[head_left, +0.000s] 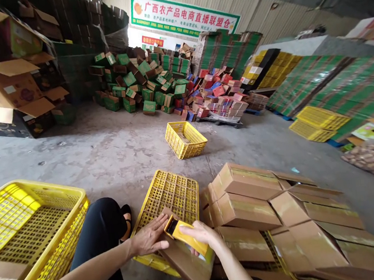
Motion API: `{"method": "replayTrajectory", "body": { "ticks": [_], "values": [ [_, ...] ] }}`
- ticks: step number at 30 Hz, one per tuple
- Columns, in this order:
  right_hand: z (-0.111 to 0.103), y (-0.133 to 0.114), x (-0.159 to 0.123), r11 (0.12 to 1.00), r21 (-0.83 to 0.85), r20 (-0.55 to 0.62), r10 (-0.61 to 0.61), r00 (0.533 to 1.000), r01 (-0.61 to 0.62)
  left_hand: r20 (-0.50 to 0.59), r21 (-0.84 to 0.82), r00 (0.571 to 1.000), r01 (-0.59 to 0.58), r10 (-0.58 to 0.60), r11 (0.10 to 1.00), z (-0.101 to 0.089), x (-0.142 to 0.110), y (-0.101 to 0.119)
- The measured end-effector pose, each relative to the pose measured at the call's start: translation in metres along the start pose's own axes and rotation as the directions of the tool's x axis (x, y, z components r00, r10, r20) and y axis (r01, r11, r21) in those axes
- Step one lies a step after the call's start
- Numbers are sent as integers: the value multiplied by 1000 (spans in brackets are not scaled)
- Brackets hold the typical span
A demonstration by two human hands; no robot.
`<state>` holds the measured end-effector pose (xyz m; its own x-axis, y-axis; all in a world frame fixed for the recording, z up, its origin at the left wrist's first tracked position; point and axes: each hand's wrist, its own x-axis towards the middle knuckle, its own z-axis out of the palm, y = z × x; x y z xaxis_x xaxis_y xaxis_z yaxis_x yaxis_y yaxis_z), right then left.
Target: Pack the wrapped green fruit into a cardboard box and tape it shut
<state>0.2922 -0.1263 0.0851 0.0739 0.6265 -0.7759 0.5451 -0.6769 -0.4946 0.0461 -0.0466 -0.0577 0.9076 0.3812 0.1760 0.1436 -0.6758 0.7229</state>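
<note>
**Firmly down w/ the tape gun (pixel 187 238)**

Gripping it in R hand (pixel 203 234); bracing box (pixel 188 263) near its far end w/ L hand (pixel 148 239), open, fingers spread. Box pos.: on yellow crate (pixel 175 187), beside stacked boxes (pixel 250 207). Best to press evenly, pull straight at steady speed & keep L fingertips clear of tape gun's front, w/o letting box tip.

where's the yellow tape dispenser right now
In the head view, the yellow tape dispenser is low centre, in your right hand, over the cardboard box, just right of your left hand.
</note>
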Motion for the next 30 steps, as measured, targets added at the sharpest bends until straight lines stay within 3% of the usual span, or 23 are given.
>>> {"method": "replayTrajectory", "body": {
  "ticks": [4,10,18,24,30],
  "values": [
    [-2,3,3,1000,21,5,-18,1000,18,105,139,988,-131,116,982,1,4,-17],
    [-5,13,1,997,70,29,-18,999,15,133,253,982,-167,137,953,6,3,-28],
    [-14,51,-36,986,162,3,-39,999,38,126,343,972,-232,200,910,9,8,-32],
    [-3,64,-35,987,155,-77,-42,996,53,151,419,961,-276,233,865,11,8,-21],
    [-3,67,-34,986,152,-33,-66,997,70,229,341,933,-344,278,875,26,20,1]
  ]
}}
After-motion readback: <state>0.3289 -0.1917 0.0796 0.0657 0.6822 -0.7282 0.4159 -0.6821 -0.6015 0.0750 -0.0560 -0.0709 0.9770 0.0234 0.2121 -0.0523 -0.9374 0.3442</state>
